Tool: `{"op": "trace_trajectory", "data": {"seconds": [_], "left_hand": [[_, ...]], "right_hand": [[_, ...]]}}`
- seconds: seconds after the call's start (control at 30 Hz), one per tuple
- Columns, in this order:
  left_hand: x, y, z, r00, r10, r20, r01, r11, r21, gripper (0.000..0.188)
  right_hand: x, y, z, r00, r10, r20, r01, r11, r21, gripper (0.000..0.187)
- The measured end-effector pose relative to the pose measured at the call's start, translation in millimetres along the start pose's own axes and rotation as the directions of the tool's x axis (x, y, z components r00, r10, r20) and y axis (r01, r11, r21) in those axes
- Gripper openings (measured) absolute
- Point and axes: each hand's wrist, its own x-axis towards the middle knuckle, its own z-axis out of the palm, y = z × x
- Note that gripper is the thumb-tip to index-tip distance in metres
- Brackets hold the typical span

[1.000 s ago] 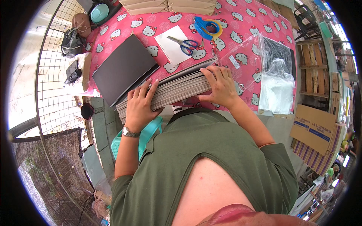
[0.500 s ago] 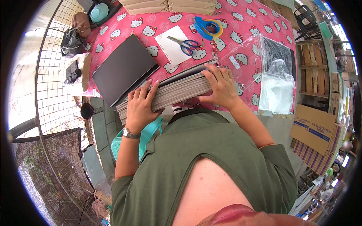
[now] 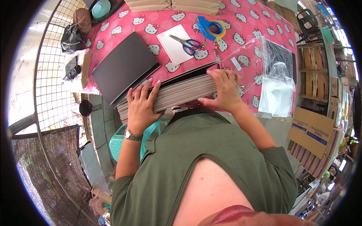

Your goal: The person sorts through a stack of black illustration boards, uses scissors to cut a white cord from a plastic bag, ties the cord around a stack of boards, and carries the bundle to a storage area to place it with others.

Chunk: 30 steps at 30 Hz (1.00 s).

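Now wider black strip (image 3: 192,74) behind boards (image 3: 184,93)

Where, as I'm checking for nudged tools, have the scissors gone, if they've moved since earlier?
No: the scissors keep their place against the printed pattern on the pink tablecloth, so no direction to give.

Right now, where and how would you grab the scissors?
Probably by the blue handles, coming from the person's right and slightly from the near side. The scissors lie flat across the white sheet, handles toward the right, blades pointing left and away from the person, so a grip there should stay clear of the tips.
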Motion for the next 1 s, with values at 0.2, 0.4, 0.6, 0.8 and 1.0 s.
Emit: {"op": "trace_trajectory", "data": {"seconds": [0.2, 0.4, 0.6, 0.8, 1.0], "left_hand": [[-11, 5, -1, 0.999, -0.013, 0.040, 0.014, 1.000, -0.014, 0.101], [-13, 5, 1, 0.999, 0.008, -0.032, -0.010, 0.999, -0.036, 0.096], [-23, 2, 5, 0.994, 0.083, -0.074, -0.090, 0.991, -0.101, 0.090], [-22, 5, 4, 0.995, 0.087, -0.050, -0.094, 0.981, -0.169, 0.082], [-18, 6, 8, 0.995, 0.081, -0.056, -0.088, 0.985, -0.146, 0.085]], "right_hand": [[40, 29, -8, 0.963, 0.094, 0.254, -0.114, 0.991, 0.063, 0.038], [82, 31, 6, 0.917, -0.092, 0.388, 0.206, 0.942, -0.265, 0.017], [187, -23, -27, 0.870, -0.478, -0.119, 0.451, 0.870, -0.198, 0.019], [233, -85, -14, 0.615, -0.635, -0.468, 0.604, 0.760, -0.238, 0.018], [213, -91, 138, 0.673, -0.730, -0.119, 0.687, 0.677, -0.264, 0.008]]}}
